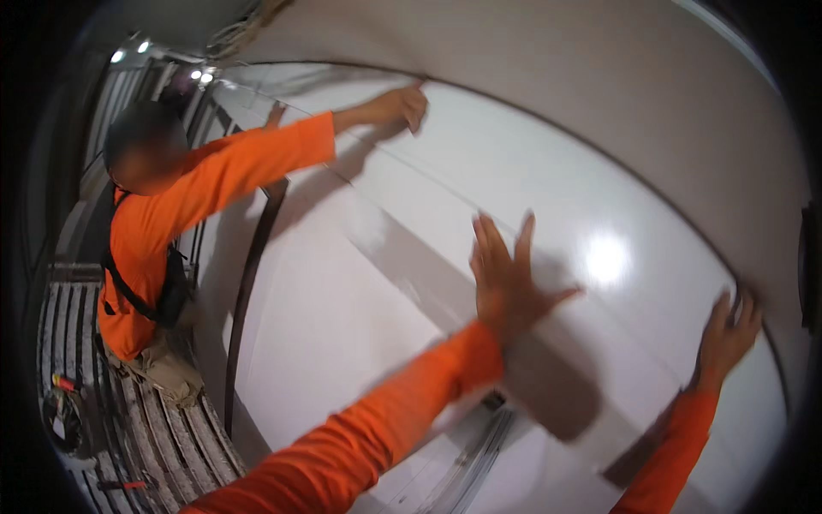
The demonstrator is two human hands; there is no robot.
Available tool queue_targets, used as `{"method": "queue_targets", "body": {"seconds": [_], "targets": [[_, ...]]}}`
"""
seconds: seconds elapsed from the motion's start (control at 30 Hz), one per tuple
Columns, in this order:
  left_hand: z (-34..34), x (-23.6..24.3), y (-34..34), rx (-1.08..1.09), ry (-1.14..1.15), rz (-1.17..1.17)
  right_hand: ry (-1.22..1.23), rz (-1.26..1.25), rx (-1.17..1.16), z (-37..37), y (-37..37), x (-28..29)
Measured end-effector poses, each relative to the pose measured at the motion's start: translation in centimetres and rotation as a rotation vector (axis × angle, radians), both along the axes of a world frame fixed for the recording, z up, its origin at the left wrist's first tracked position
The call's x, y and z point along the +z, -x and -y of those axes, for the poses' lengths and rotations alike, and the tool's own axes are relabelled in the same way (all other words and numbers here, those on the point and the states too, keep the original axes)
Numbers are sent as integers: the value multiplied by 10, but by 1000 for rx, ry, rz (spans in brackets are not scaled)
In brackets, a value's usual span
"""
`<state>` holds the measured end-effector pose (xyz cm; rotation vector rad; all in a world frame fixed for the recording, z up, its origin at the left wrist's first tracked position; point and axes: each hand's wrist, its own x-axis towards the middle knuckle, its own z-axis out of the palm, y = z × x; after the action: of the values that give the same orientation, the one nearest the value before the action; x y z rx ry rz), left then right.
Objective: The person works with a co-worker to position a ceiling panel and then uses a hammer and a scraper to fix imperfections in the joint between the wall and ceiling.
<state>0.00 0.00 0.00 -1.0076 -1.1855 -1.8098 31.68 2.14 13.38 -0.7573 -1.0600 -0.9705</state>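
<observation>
Matte beige surface (599, 68) borders the glossy white panel (514, 163) along a dark seam (629, 174). The left hand (505, 287) is splayed wide over it, gripping nothing; the right hand (728, 334) bends its fingers near that seam, hold unclear. Uneven pressure between these and the co-worker's hand (398, 107) could skew the panel.

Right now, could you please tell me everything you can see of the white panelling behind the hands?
The white panelling is smooth and glossy, like coated board, reflecting a bright spot of light. Its upper edge shows dark against a grey-brown surface, and a thin seam runs lengthwise. Shadows fall across it. The right hand and a co-worker's hand are at that edge; the left hand spreads over its face, though contact is unclear.
</observation>
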Motion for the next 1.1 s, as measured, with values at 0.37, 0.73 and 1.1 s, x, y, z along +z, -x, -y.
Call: {"method": "queue_targets", "body": {"seconds": [0.37, 0.73, 1.1], "targets": [[61, 14, 16, -209, 378, 244, -137, 358, -161, 40, 32, 37], [95, 36, 27, -380, 508, 304, 263, 379, -296, 15, -6, 43], [105, 43, 41, -441, 597, 281, 560, 265, -22, 27, -5, 46]]}}
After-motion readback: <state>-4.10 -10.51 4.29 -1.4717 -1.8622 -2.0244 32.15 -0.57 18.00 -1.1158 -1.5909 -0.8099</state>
